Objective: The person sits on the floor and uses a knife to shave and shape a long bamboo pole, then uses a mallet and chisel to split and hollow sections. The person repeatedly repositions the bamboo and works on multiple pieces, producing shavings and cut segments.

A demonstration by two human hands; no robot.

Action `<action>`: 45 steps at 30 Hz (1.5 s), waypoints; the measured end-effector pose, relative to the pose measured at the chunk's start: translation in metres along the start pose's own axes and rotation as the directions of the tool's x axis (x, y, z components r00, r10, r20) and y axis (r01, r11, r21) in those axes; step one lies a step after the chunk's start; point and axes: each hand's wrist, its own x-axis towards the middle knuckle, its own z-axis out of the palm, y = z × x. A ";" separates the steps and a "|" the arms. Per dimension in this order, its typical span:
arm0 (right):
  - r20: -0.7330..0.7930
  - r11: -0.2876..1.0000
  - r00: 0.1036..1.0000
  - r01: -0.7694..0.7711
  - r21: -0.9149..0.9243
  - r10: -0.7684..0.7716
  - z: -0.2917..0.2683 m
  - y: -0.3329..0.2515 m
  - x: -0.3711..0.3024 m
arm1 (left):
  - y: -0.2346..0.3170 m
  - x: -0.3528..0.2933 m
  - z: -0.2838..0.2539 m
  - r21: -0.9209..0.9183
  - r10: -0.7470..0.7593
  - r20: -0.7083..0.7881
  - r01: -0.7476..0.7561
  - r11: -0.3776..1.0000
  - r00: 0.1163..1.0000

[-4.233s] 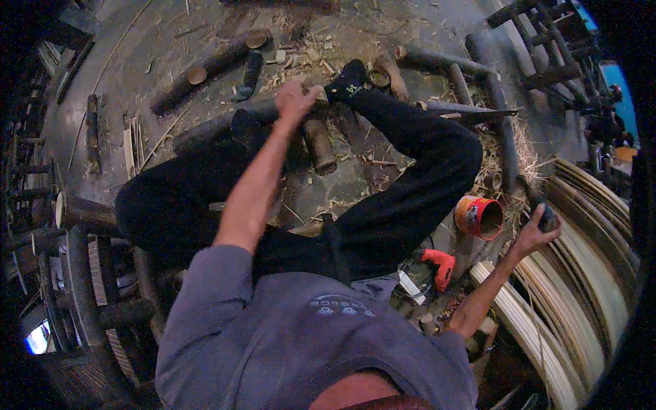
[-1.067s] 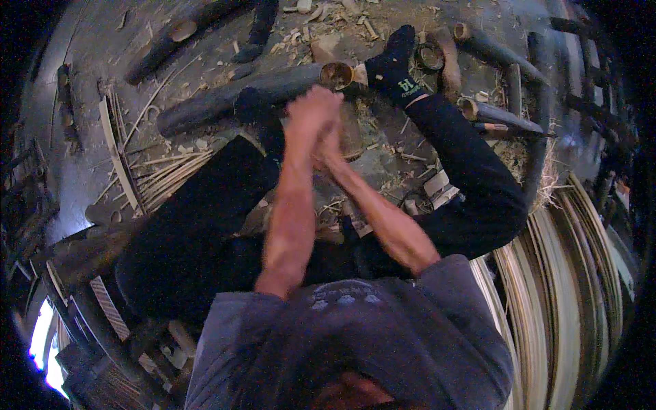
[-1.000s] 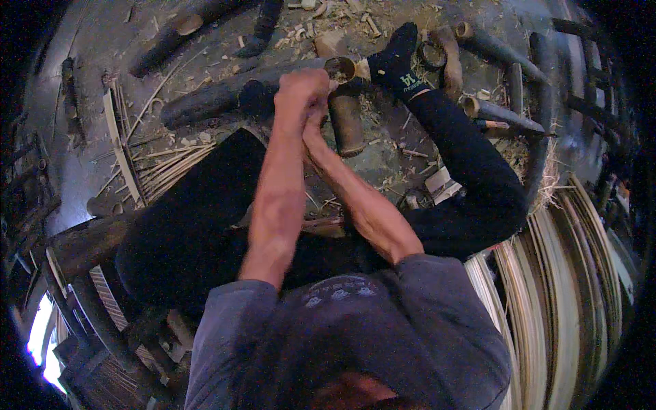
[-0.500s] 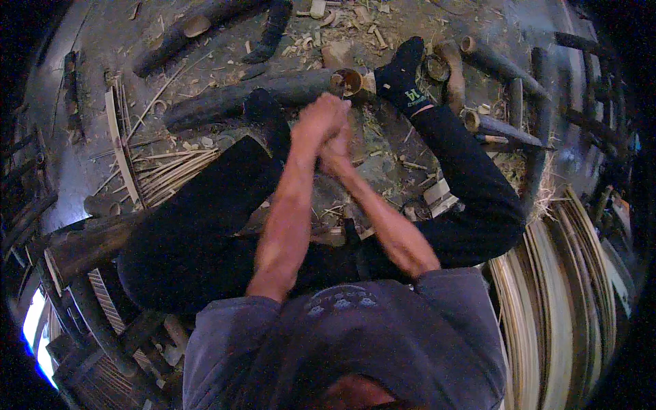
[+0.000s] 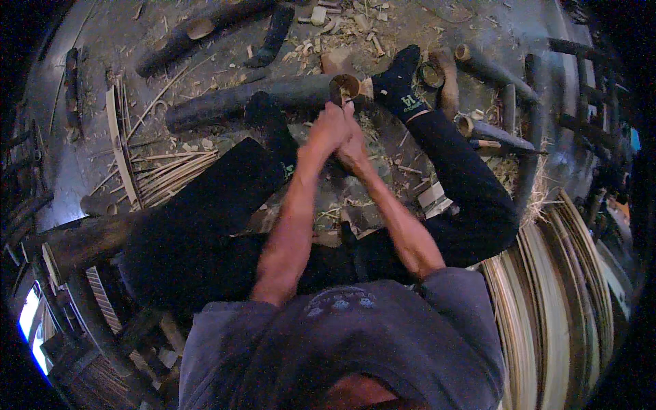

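Note:
My left hand [image 5: 325,131] and my right hand [image 5: 352,145] are closed together in front of me, pressed side by side. Most of what they grip is hidden; a small shiny tip shows just beyond the fingers. Those fingers reach the cut end of a dark log [image 5: 253,100], where a reddish-brown round face [image 5: 346,87] shows. My left foot in a dark sock [image 5: 263,109] rests against the log's near side. Beside the log's right end is my right foot [image 5: 396,82], with a pale bit of wood [image 5: 366,88] between them.
Thin split strips [image 5: 174,174] lie at the left, beside a longer curved slat [image 5: 121,147]. Wood chips [image 5: 342,34] litter the far floor. Several logs [image 5: 495,75] lie at the right, above a stack of long pale strips [image 5: 547,301]. Dark wooden frames stand at the lower left.
Both closed hands have shifted slightly right and down, away from over the log's cut end, and a small shiny tip now shows past the fingers. The log and feet stay in place.

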 end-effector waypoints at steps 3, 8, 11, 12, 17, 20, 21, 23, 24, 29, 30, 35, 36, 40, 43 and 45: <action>-0.116 0.899 0.993 0.047 0.436 0.004 0.065 0.009 0.003 | -0.009 0.022 -0.060 0.299 0.049 0.146 -0.091 0.950 0.988; -0.080 0.992 0.993 0.089 0.089 -0.082 0.036 -0.012 -0.003 | 0.003 0.015 -0.045 0.241 0.099 0.085 -0.117 0.963 0.991; 0.257 0.925 0.962 0.181 -0.335 -0.095 -0.032 -0.013 0.001 | -0.008 -0.012 0.000 -0.281 0.010 -0.020 -0.015 0.960 1.000; 0.356 0.871 0.935 0.170 -0.460 0.005 -0.042 -0.019 0.010 | 0.004 -0.025 -0.003 -0.445 -0.047 -0.054 0.018 0.895 0.997; 0.179 0.937 0.971 0.205 -0.282 -0.158 -0.020 0.013 0.008 | -0.003 -0.006 -0.011 -0.159 0.014 -0.068 -0.025 0.987 0.998; 0.041 0.978 0.992 0.128 -0.165 -0.123 0.019 -0.008 0.004 | -0.015 0.012 -0.039 -0.004 0.047 0.124 -0.047 0.999 0.991; -0.059 0.983 0.990 0.115 -0.141 -0.124 0.032 -0.009 0.005 | -0.016 0.016 -0.045 0.044 0.082 0.146 -0.090 0.995 0.986; -0.313 0.986 0.935 0.156 -0.052 -0.164 0.067 -0.022 0.010 | -0.030 0.033 -0.048 0.158 0.166 0.118 -0.183 0.970 0.979; -0.343 0.944 0.939 0.131 0.302 -0.021 0.081 -0.003 0.019 | -0.014 0.037 -0.056 0.229 0.109 0.211 -0.157 0.961 0.971; -0.237 0.754 0.950 0.005 0.657 0.201 0.102 0.033 0.015 | 0.004 0.031 -0.074 0.383 0.066 0.103 -0.101 0.918 0.992; -0.267 0.828 0.950 0.017 0.561 0.161 0.092 0.019 0.021 | 0.003 0.037 -0.066 0.323 0.119 0.071 -0.136 0.937 0.990; -0.065 0.930 0.998 -0.025 -0.367 0.001 0.026 -0.022 0.010 | 0.000 0.015 -0.063 0.027 0.088 0.297 -0.100 0.995 0.951; -0.037 0.928 0.999 -0.010 -0.373 -0.004 0.021 -0.024 0.011 | 0.001 0.015 -0.062 0.036 0.082 0.285 -0.097 0.995 0.955; -0.109 0.944 0.988 0.070 -0.322 -0.111 0.028 0.002 0.024 | -0.004 0.035 -0.060 0.132 0.143 0.268 -0.183 0.974 0.953; -0.281 0.990 0.955 0.124 0.069 -0.100 0.064 0.011 0.032 | 0.004 0.043 -0.072 0.242 0.099 0.359 -0.195 0.950 0.928; -0.281 0.912 0.931 -0.111 0.394 0.235 0.087 -0.022 0.029 | -0.006 0.061 -0.078 0.332 -0.028 0.403 -0.117 0.936 0.915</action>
